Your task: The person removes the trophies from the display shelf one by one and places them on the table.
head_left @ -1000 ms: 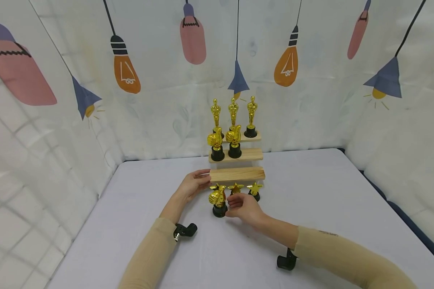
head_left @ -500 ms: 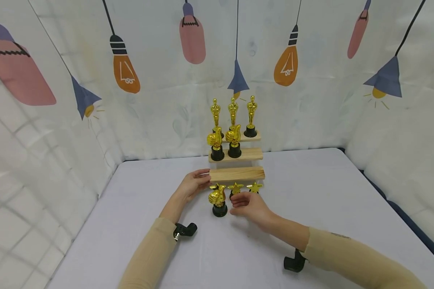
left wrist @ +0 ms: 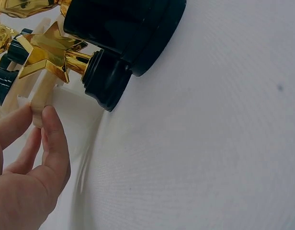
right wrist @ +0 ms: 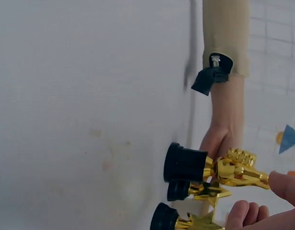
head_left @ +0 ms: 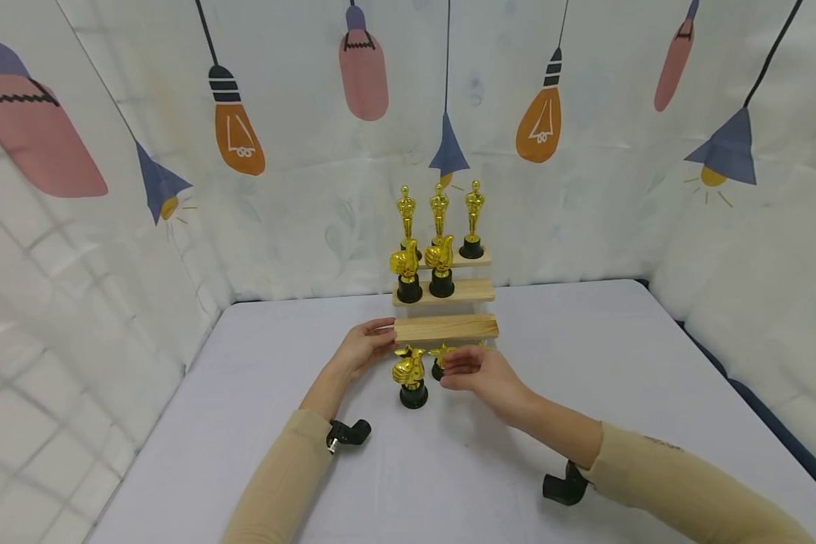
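Note:
My left hand (head_left: 362, 349) grips the left end of the lowest wooden shelf board (head_left: 446, 328); in the left wrist view its fingertips lie on both sides of the board's end (left wrist: 41, 98). A gold thumbs-up trophy (head_left: 409, 370) on a black base stands upright on the table before the shelf. Behind it is a row of gold star trophies (head_left: 441, 353), the left one partly covered by it. My right hand (head_left: 486, 381), fingers loosely bent and holding nothing, hovers right of the thumbs-up trophy and hides most of the right star trophy.
Two thumbs-up trophies (head_left: 440, 261) stand on the middle shelf board (head_left: 472, 290). Three gold figure trophies (head_left: 473, 215) occupy the top board (head_left: 483, 261). A white table (head_left: 585, 355) spreads around the stand, with a patterned cloth wall (head_left: 299, 211) behind.
My right hand has drawn away from the front thumbs-up trophy, shifting right and slightly toward the shelf. It now covers more of the right star trophy. The left hand keeps its place.

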The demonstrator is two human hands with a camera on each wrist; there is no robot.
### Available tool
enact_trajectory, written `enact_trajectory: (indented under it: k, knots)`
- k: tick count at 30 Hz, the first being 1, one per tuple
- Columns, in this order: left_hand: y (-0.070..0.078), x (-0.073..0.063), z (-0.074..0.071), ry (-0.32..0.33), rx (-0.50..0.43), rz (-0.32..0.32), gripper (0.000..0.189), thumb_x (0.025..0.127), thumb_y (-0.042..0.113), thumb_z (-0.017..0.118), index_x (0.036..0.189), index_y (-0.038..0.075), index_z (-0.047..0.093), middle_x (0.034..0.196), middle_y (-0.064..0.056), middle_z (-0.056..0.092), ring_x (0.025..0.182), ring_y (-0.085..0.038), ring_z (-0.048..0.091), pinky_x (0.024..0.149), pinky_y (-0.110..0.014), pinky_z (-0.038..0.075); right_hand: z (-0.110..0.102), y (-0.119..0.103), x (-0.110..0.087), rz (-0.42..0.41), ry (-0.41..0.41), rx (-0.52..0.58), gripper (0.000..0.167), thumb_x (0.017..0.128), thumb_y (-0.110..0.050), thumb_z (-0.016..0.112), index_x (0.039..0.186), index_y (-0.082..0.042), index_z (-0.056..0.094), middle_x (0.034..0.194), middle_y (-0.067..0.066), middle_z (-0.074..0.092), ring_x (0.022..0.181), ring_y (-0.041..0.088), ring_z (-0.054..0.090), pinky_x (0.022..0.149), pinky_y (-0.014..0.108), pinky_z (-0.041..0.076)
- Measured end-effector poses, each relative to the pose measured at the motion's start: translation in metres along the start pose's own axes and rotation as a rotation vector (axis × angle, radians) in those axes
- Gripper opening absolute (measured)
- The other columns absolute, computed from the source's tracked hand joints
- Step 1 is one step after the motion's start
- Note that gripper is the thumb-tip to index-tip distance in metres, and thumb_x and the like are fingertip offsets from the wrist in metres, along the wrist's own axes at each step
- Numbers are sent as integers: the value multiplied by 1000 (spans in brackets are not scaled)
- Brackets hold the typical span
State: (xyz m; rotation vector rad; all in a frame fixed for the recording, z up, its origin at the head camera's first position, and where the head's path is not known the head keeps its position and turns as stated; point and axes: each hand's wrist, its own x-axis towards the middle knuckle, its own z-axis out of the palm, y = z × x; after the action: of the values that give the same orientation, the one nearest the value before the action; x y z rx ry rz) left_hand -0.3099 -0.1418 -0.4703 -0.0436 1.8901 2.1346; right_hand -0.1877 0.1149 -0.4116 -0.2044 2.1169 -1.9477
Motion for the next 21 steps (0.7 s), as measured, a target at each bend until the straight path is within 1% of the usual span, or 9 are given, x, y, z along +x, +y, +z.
enact_trajectory:
  k: [8, 13, 19, 21]
  knots:
    - [-1, 1, -1, -6, -4, 7, 47, 101, 1, 65, 146, -3, 52, 136, -23, 55, 109, -23, 65, 94, -31, 56, -10, -20, 4, -22, 30, 12, 38, 94, -1, 74, 128, 8, 60, 125, 24, 61, 105, 21, 66, 93, 28, 56]
    - [0, 1, -1, -8, -8, 0, 47, 101, 1, 65, 146, -3, 52, 136, -23, 56, 111, -24, 64, 95, -32, 56, -15, -27, 11, -39, 37, 28, 40, 95, 0, 72, 131, 11, 56, 127, 25, 59, 106, 21, 65, 93, 26, 56]
    - [0, 2, -2, -3, -19, -7, 46, 101, 1, 65, 145, -2, 52, 136, -22, 57, 113, -25, 64, 95, -33, 56, -21, -36, 20, -69, 69, 18, 41, 94, -1, 74, 131, 10, 58, 131, 27, 57, 110, 23, 62, 93, 25, 55]
    - [0, 2, -2, 1, -23, -9, 46, 100, 1, 65, 145, -2, 53, 136, -22, 57, 113, -25, 64, 94, -33, 57, -23, -39, 23, -72, 81, 13, 41, 94, -2, 74, 131, 8, 59, 132, 25, 58, 111, 23, 61, 94, 24, 54]
